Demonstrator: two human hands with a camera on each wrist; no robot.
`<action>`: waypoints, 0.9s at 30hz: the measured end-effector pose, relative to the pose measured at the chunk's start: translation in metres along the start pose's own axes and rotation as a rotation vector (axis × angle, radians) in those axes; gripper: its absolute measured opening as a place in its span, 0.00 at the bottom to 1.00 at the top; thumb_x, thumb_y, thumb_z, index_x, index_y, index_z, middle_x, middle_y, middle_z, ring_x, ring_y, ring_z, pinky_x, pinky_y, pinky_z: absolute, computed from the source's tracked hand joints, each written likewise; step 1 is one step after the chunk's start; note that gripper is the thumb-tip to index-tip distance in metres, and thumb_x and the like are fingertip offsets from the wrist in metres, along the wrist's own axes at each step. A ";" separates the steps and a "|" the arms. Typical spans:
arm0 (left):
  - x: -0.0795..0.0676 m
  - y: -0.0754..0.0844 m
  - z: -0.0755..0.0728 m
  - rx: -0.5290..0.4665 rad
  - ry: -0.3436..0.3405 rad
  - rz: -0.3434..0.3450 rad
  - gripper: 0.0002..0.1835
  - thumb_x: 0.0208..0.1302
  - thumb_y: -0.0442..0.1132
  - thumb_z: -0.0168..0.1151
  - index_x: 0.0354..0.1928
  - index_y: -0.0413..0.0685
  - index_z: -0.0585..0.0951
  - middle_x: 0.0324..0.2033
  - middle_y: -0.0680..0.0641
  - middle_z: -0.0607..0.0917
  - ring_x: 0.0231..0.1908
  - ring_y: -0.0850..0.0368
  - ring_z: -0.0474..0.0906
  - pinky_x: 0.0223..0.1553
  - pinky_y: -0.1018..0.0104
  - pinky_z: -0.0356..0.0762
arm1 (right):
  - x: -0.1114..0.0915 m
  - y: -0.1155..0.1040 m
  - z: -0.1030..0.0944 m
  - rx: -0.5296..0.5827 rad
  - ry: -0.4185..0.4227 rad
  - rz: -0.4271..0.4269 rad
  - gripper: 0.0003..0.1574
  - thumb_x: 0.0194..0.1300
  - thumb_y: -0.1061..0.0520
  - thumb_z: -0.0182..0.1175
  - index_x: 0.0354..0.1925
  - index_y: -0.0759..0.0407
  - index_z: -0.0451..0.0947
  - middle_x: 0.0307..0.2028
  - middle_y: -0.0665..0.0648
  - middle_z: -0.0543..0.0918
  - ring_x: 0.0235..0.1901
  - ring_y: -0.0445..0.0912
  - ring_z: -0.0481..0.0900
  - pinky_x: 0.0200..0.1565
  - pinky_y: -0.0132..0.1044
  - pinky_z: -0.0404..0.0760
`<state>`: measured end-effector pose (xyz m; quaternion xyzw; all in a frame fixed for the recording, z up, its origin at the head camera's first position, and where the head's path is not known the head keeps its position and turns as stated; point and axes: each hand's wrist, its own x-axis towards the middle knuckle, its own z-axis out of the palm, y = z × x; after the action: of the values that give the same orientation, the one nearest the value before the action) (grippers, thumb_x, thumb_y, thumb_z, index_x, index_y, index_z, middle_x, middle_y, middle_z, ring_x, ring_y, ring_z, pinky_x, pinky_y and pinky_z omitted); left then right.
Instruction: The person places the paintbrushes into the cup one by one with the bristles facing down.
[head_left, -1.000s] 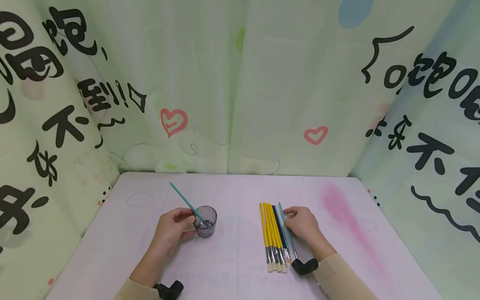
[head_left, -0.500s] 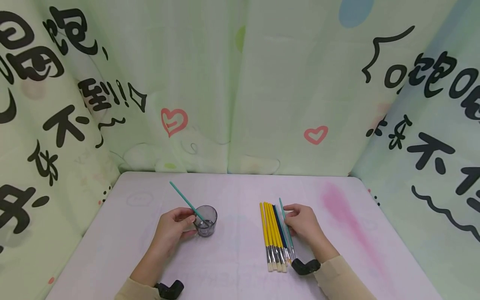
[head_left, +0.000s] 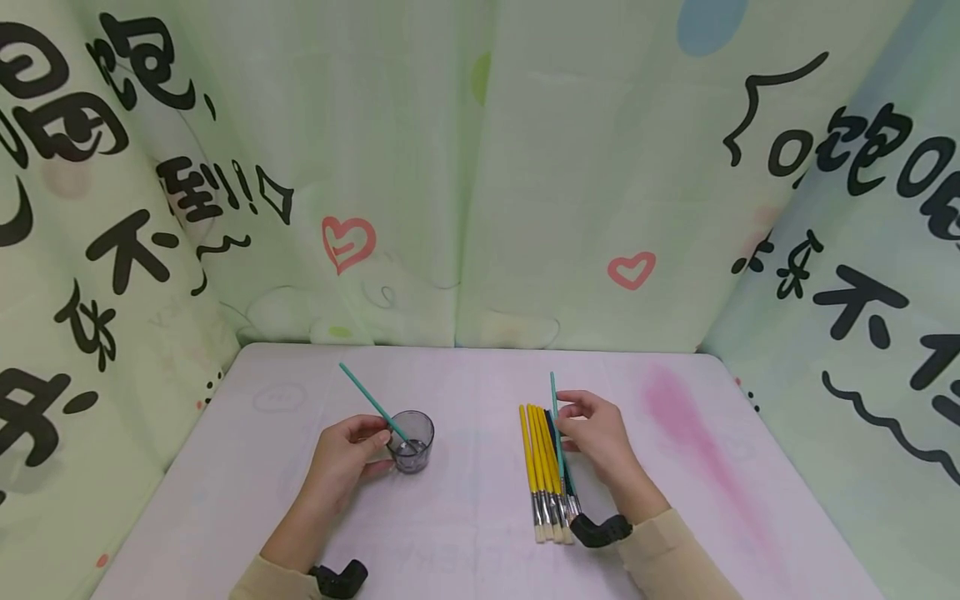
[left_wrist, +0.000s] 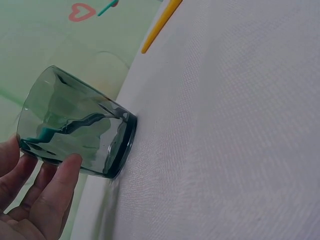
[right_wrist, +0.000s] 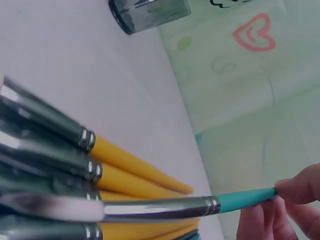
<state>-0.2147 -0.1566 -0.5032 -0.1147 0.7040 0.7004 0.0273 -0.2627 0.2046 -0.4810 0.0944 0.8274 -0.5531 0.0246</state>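
Observation:
My left hand [head_left: 341,458] holds the side of a clear grey drinking glass [head_left: 422,437] at the left of the table. A teal paintbrush [head_left: 362,390] leans in this glass, its handle pointing up and left. In the left wrist view, fingertips and thumb touch the glass [left_wrist: 75,117] near its rim. My right hand [head_left: 600,433] pinches a second teal paintbrush [head_left: 555,404] by the handle, above the row of brushes. In the right wrist view, the held paintbrush [right_wrist: 245,200] shows a metal ferrule and a pale bristle tip, crossing over the others.
Several yellow-handled brushes [head_left: 529,450] lie side by side under the right hand, bristles toward me, beside dark blue ones partly hidden. A pale pink cloth [head_left: 465,525] covers the table. A printed curtain [head_left: 540,183] encloses the back and sides.
My right hand has lifted the teal paintbrush from the right end of the row and moved it away from me and leftward, over the other brushes. The left hand stays at the glass.

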 end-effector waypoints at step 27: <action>0.000 0.000 0.001 0.000 0.007 -0.002 0.14 0.74 0.29 0.66 0.58 0.31 0.83 0.49 0.39 0.86 0.44 0.57 0.84 0.47 0.50 0.95 | -0.015 -0.048 0.065 0.367 0.002 -0.215 0.24 0.71 0.67 0.67 0.62 0.55 0.83 0.43 0.56 0.81 0.33 0.44 0.85 0.41 0.41 0.96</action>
<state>-0.2145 -0.1558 -0.5028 -0.1179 0.7040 0.6998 0.0257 -0.2605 0.1252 -0.4598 0.0087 0.7183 -0.6937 -0.0529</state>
